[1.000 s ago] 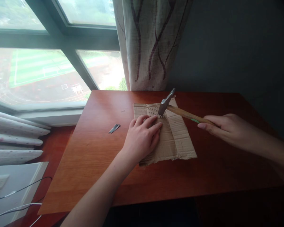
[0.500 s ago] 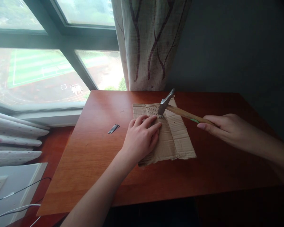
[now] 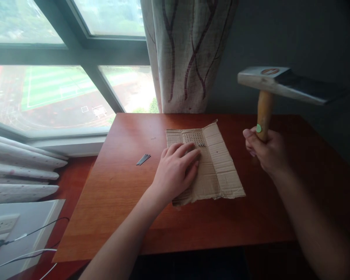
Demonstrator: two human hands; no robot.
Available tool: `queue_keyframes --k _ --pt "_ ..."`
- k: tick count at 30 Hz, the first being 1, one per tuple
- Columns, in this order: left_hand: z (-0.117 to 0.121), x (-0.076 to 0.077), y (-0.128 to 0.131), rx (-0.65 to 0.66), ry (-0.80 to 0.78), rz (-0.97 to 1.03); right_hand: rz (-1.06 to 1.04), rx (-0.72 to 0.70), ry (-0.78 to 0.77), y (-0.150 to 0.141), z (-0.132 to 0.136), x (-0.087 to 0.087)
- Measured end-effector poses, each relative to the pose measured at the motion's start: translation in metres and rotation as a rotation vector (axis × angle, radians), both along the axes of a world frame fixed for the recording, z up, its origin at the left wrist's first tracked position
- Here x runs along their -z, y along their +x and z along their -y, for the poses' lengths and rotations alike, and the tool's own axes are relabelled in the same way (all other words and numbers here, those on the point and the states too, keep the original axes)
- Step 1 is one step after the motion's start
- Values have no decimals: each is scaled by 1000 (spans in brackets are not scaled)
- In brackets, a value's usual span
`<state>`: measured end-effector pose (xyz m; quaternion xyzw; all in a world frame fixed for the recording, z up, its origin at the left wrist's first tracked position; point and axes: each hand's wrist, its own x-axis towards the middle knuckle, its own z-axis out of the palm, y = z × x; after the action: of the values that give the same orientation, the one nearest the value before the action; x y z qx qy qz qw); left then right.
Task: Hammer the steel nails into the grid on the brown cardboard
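My right hand [image 3: 268, 151] is closed round the wooden handle of a hammer [image 3: 265, 111], raised to the right of the cardboard. Its steel head is on top, with a slightly blurred wedge end pointing right. My left hand [image 3: 175, 171] lies palm down on a creased piece of brown cardboard [image 3: 226, 169], fingers stretched out and a little apart. Just beyond those fingertips is a grid of small dark holes [image 3: 193, 138] in the cardboard. Small dark bits, perhaps nail heads, sit at the grid's near edge. Under the left palm nothing shows.
Several loose nails [image 3: 143, 159] lie together left of my left hand on the reddish wooden table [image 3: 116, 210]. A window [image 3: 119, 89] and a patterned curtain [image 3: 189, 58] stand behind it. Cables [image 3: 26, 254] run from a wall socket [image 3: 4, 225] at the lower left.
My right hand has lifted the hammer from the hole grid up and to the right, turning the head upward. My left hand stays on the cardboard. The view has shifted slightly.
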<state>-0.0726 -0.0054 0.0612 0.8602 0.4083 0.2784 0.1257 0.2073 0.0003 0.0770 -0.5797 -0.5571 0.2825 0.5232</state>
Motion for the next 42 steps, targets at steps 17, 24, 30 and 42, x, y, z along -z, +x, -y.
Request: queue_keyframes --k 17,24,30,42 --pt "-53 18 -53 -517 -384 569 -406 37 199 -24 -27 65" --pt "-47 16 -85 -559 -278 268 -346 31 200 -26 -16 69" --pt "-20 20 -95 -596 -158 -351 -340 22 196 -26 -13 68" --pt "-11 20 -86 -619 -167 -590 -370 41 158 -26 -13 66"
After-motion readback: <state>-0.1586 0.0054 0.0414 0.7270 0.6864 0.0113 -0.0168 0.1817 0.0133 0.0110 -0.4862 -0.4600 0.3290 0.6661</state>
